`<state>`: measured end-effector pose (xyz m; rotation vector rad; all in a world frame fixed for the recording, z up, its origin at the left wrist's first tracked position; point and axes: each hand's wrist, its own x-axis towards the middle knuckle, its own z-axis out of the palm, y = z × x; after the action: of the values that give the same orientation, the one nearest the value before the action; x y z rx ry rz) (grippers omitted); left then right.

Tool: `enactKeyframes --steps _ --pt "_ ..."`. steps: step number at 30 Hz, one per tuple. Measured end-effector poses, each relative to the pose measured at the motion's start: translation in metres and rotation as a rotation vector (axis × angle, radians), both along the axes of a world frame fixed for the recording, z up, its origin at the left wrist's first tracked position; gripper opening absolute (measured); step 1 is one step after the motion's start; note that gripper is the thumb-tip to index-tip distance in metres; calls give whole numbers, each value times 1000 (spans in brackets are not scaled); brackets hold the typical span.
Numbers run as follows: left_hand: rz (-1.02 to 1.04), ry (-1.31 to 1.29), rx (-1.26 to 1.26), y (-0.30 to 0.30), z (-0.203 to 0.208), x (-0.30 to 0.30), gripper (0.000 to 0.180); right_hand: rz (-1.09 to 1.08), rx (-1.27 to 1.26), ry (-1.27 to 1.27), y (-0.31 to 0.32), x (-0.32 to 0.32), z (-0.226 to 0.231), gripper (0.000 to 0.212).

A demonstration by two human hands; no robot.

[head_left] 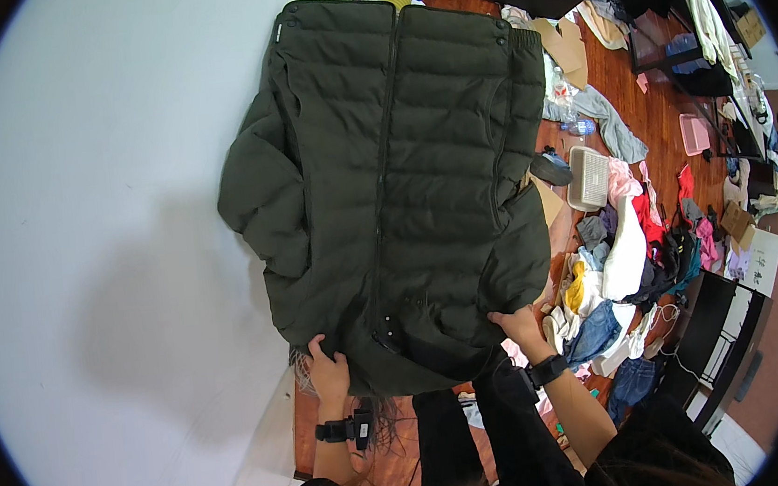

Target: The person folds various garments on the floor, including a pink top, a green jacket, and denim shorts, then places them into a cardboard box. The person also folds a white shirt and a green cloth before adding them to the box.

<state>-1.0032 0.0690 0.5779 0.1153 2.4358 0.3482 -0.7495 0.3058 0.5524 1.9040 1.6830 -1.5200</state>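
While both arms reach up from six o'clock, the left hand clamps its fingers on the near edge of a dark green puffer jacket, and the right hand pinches the same edge at about four o'clock of the garment. Spread flat, the jacket fills the centre of the view, its far end toward twelve o'clock. At three o'clock lie a heap of clothes and a white basket on the wooden floor

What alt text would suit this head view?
Two hands, left hand and right hand, grip the near edge of a dark green puffer jacket spread on a white surface, with mixed clothes on the wooden floor to the right.
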Motion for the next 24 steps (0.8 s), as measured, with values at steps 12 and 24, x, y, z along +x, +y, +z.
enactKeyframes --steps 12,24 --pt "-605 699 472 192 44 -48 59 550 1053 137 78 -153 95 56" --pt "-728 684 -70 250 -140 -130 72 684 1043 -344 173 -214 -125 61"
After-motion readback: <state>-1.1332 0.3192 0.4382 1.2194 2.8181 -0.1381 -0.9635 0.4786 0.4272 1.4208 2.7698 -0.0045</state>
